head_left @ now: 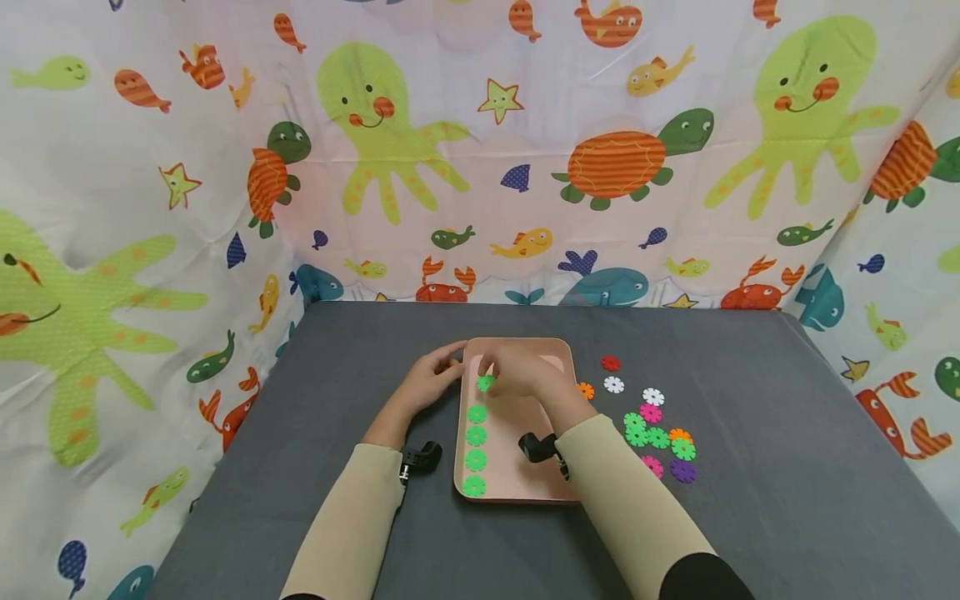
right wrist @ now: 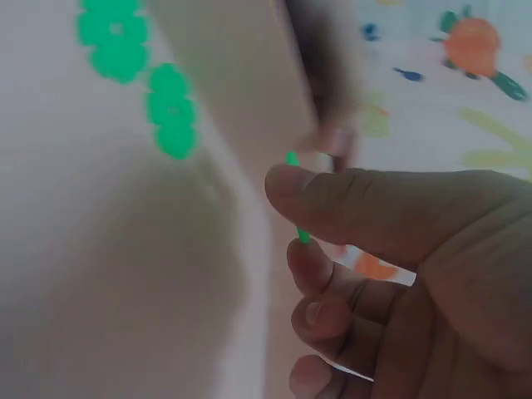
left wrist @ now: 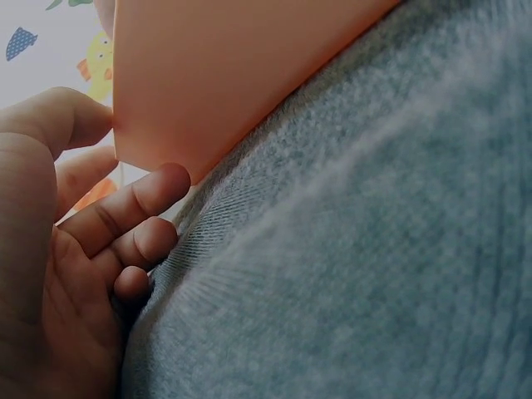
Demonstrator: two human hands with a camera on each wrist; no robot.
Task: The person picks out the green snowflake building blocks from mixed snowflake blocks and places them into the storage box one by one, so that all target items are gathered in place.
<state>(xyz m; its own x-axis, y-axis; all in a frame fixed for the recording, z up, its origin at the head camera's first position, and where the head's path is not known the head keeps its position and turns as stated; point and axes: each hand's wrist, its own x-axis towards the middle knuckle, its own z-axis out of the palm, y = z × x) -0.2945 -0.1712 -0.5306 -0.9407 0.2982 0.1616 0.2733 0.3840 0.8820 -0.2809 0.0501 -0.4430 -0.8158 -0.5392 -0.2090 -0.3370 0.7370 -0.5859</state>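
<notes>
Over the upper left of the pink tray (head_left: 525, 492), my right hand (head_left: 521, 372) pinches a green notched disc (head_left: 485, 382). The disc shows edge-on between thumb and finger in the right wrist view. Below it, several matching green discs (head_left: 476, 436) lie in a column along the tray's left side. My left hand (head_left: 432, 379) rests at the tray's upper left edge. In the left wrist view its thumb (left wrist: 83, 120) and fingertips touch the outer wall of the tray (left wrist: 199, 91), the fingers loosely bent.
Right of the tray, loose discs lie on the grey cloth: green ones (head_left: 657, 438), pink (head_left: 651, 412), white (head_left: 653, 397), red (head_left: 611, 363), orange (head_left: 586, 390) and purple (head_left: 683, 471). A curtain with printed sea animals (head_left: 480, 167) stands behind the table (head_left: 787, 467).
</notes>
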